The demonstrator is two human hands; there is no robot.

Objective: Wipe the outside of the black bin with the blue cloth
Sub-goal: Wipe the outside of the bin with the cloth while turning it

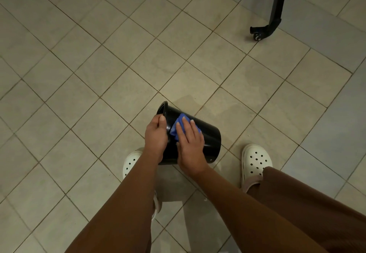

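Observation:
A small black bin (210,139) is tipped on its side above the tiled floor, its open mouth pointing left and away. My left hand (156,135) grips the bin's rim, thumb on the outside and fingers curled over the edge. My right hand (190,143) lies flat on the bin's outer wall with straight fingers, pressing the crumpled blue cloth (176,128) against it. Most of the cloth is hidden under my palm.
Beige tiled floor (99,64) spreads all around. My feet in white perforated clogs stand below the bin, the left clog (129,163) and the right clog (255,161). A black metal furniture leg with a caster (265,29) stands at the upper right.

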